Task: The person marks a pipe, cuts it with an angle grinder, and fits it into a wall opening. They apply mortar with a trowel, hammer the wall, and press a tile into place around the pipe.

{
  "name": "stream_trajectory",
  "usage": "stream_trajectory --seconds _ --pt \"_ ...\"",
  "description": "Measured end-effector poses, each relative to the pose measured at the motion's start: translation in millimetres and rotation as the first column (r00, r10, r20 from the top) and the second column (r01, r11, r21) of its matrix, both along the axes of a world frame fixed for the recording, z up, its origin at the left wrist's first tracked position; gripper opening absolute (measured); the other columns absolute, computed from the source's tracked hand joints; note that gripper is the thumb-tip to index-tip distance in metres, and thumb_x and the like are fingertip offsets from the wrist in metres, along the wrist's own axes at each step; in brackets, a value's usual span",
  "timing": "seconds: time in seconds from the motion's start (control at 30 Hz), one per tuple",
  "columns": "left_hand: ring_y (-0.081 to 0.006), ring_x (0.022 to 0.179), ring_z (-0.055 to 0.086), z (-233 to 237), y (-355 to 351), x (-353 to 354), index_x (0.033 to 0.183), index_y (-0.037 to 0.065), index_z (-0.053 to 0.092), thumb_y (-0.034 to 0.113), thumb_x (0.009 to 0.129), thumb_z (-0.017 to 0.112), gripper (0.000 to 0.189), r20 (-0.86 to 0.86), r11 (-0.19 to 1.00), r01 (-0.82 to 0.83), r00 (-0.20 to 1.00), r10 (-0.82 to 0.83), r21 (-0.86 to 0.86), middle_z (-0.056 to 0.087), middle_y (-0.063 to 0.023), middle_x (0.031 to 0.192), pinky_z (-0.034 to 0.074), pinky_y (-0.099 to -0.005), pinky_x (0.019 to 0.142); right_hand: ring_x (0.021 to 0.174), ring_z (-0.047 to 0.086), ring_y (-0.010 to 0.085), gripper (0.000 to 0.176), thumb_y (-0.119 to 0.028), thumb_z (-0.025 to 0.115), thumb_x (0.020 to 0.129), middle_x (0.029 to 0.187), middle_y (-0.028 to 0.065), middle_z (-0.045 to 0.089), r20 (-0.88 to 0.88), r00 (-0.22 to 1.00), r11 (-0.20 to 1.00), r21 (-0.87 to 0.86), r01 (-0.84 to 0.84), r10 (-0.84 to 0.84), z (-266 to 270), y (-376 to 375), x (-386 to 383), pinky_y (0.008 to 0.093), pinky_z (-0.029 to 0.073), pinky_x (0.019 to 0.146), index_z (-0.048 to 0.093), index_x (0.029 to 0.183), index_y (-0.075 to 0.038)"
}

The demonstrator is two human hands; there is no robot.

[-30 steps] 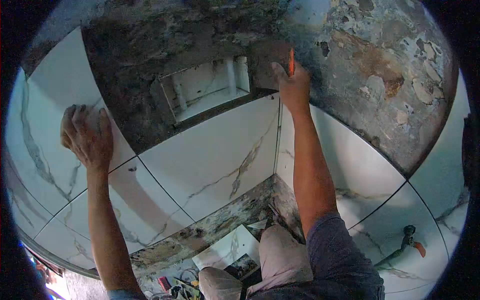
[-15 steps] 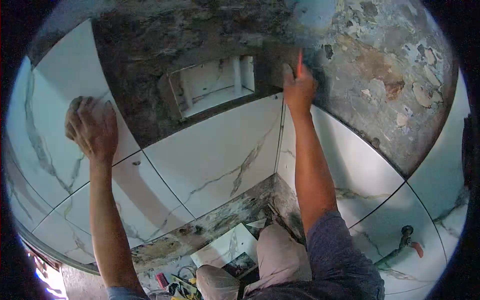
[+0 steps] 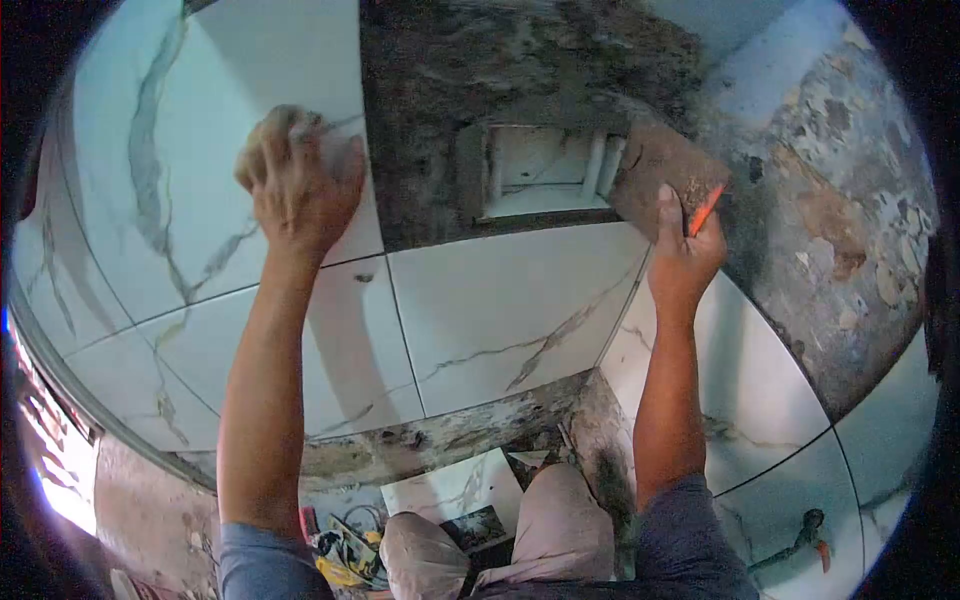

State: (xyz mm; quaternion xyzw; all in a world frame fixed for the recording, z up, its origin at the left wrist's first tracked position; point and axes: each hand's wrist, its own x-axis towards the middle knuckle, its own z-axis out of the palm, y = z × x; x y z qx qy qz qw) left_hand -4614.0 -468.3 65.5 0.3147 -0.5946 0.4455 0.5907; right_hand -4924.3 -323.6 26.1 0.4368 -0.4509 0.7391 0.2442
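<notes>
My left hand rests against a white marbled wall tile, its back toward me. Its fingers are apart and slightly bent, with nothing seen in them. In my right hand is a flat brown tile piece, gripped at its lower edge with the thumb on its face. An orange pencil sticks out from the same hand. The piece overlaps the right side of a recessed niche in the dark bare wall. The lower part of the pencil is hidden by the fingers.
More marbled tiles cover the wall below the niche and the side wall. A cut tile lies by my knees. Tools and cables lie at lower left. A pipe fitting juts from the right wall.
My view has swung left, so the wall sits further right. My right hand has turned, and the brown tile piece now shows its face beside the niche. My left hand stays on the tile.
</notes>
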Motion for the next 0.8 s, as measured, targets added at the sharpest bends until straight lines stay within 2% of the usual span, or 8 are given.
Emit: stream_trajectory --seconds 0.1,0.23,0.4,0.5,0.57,0.63,0.7,0.8 --pt "-0.0353 0.113 0.044 -0.5 1.0 1.8 0.111 0.010 0.052 0.033 0.078 0.068 0.043 0.015 1.000 0.017 1.000 -0.017 0.009 0.047 -0.0133 0.122 0.029 -0.0490 0.094 0.084 0.058 0.0133 0.030 -0.022 0.067 0.087 0.095 0.0075 0.066 0.022 0.991 0.984 0.119 -0.134 0.132 -5.9 -0.1 31.7 0.0284 0.045 0.079 0.062 0.103 0.002" --pt "-0.0336 0.114 0.044 0.2 0.0 0.6 0.112 0.009 0.051 0.034 0.078 0.067 0.045 0.011 0.999 0.025 1.000 -0.025 -0.026 0.047 -0.0131 0.122 0.030 -0.0476 0.094 0.084 0.057 0.0132 0.030 -0.022 0.067 0.086 0.093 0.0066 0.065 0.073 0.963 0.940 0.212 -0.268 0.259 -11.8 -4.9 71.5 0.0283 0.044 0.080 0.061 0.103 0.002" --pt "-0.0335 0.112 0.045 0.9 3.0 -0.1 0.112 0.010 0.052 0.034 0.077 0.068 0.045 -0.004 1.000 0.017 1.000 -0.017 0.014 0.047 -0.0130 0.121 0.031 -0.0467 0.093 0.077 0.058 0.0138 0.029 -0.025 0.067 0.086 0.084 0.0048 0.065 -0.020 0.948 0.934 0.182 -0.308 0.317 -11.1 -17.8 81.4 0.0297 0.046 0.075 0.061 0.096 0.002" --pt "-0.0340 0.112 0.045 0.4 0.4 0.1 0.112 0.011 0.051 0.033 0.076 0.068 0.045 0.000 0.999 0.040 0.999 -0.040 -0.019 0.047 -0.0128 0.120 0.032 -0.0476 0.092 0.079 0.056 0.0143 0.033 -0.027 0.068 0.085 0.087 0.0052 0.064 0.143 0.927 0.914 0.169 -0.367 0.346 -6.2 -31.3 68.8 0.0308 0.045 0.077 0.060 0.098 0.001" --pt "-0.0344 0.108 0.045 0.3 -2.4 0.7 0.108 0.007 0.054 0.039 0.078 0.065 0.045 -0.003 1.000 0.012 1.000 -0.012 -0.027 0.047 -0.0131 0.117 0.034 -0.0483 0.089 0.084 0.055 0.0149 0.038 -0.030 0.069 0.084 0.095 0.0067 0.063 0.231 0.775 0.802 -0.047 -0.595 0.589 -1.7 -46.1 62.0 0.0318 0.044 0.082 0.058 0.102 0.001" --pt "-0.0335 0.109 0.045 1.2 -2.1 0.9 0.106 0.007 0.055 0.039 0.077 0.065 0.044 0.015 0.999 0.016 1.000 -0.015 -0.048 0.047 -0.0131 0.118 0.034 -0.0484 0.089 0.090 0.055 0.0156 0.042 -0.031 0.070 0.083 0.100 0.0075 0.061 0.191 0.799 0.816 -0.018 -0.578 0.570 -2.7 -62.2 55.0 0.0325 0.042 0.085 0.057 0.106 0.001" --pt "-0.0345 0.109 0.045 0.4 0.0 0.1 0.108 0.009 0.053 0.037 0.077 0.066 0.044 0.003 0.999 0.036 0.999 -0.036 -0.039 0.047 -0.0133 0.119 0.034 -0.0485 0.089 0.088 0.056 0.0166 0.042 -0.032 0.070 0.083 0.097 0.0067 0.062 0.069 0.824 0.822 0.068 -0.566 0.562 -2.5 -75.0 52.2 0.0321 0.043 0.084 0.058 0.106 0.000" --pt "-0.0357 0.110 0.045 0.5 -0.5 0.8 0.110 0.010 0.051 0.035 0.078 0.066 0.043 0.000 0.997 0.072 0.997 -0.072 -0.033 0.047 -0.0134 0.120 0.034 -0.0490 0.090 0.082 0.055 0.0180 0.039 -0.033 0.072 0.081 0.090 0.0058 0.062 0.045 0.849 0.841 0.119 -0.528 0.527 3.8 -85.7 59.0 0.0328 0.043 0.080 0.059 0.100 -0.001"
